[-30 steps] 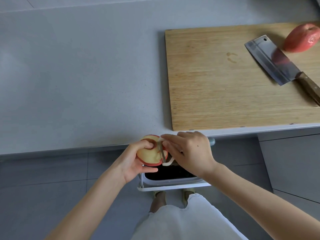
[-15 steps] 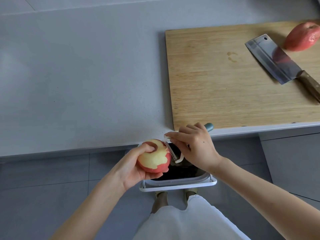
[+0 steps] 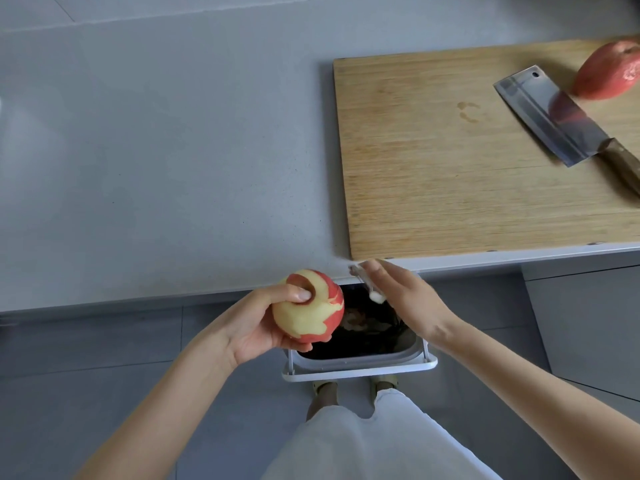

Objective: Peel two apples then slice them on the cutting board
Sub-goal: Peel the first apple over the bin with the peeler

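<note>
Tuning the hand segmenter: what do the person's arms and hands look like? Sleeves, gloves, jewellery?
Left hand and right hand are bare: no gloves, rings or watch visible. Left forearm and right forearm uncovered to the frame edge, no sleeves. White garment below.

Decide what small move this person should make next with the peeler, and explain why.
Probably set the peeler in the right hand against the apple and pull a stroke. The left hand holds the apple near the bin, red skin shows on its right side, and the peeler is off the fruit.
</note>
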`<state>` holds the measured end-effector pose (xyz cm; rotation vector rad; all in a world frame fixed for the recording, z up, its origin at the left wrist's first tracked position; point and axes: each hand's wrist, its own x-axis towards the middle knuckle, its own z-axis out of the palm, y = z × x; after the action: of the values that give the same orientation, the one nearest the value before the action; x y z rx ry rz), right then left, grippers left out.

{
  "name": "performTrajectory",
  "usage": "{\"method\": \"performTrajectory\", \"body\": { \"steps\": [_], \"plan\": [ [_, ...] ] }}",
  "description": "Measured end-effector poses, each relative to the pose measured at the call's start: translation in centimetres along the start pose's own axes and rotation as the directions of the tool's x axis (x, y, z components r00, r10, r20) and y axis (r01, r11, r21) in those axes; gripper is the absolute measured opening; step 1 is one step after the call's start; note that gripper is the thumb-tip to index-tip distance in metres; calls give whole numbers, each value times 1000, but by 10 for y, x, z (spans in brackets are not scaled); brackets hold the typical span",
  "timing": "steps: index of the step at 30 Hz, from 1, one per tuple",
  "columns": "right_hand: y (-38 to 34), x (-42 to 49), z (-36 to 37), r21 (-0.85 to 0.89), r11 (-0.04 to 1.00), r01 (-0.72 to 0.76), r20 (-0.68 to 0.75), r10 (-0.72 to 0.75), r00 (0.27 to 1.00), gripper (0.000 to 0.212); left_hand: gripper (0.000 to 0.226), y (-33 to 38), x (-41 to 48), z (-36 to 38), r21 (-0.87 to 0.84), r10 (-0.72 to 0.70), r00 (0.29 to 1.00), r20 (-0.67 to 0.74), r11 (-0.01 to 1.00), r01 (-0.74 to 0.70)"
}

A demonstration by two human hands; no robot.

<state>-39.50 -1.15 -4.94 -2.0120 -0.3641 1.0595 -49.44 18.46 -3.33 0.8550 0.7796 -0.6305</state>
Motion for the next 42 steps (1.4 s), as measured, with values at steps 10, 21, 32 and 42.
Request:
{"method": "performTrajectory", "body": {
  "steps": [10,21,32,42],
  "plan": [
    [-2,-4,14,302,953,-25,92,-3,996,50,64,-12,11,1,-50,-19,997,-76,999,15],
    [-9,-12,3,-436,899,46,75,-14,997,91,59,-13,13,-6,-147,-21,991,-129,989,1],
    [-12,4,31,-756,549,357,-211,-720,662,30,26,-16,12,14,-127,59,990,-129,989,-75],
    [-6,11,26,-720,540,436,-195,-760,619,24,17,-11,6,10,-99,66,993,-101,992,-76]
  ]
}}
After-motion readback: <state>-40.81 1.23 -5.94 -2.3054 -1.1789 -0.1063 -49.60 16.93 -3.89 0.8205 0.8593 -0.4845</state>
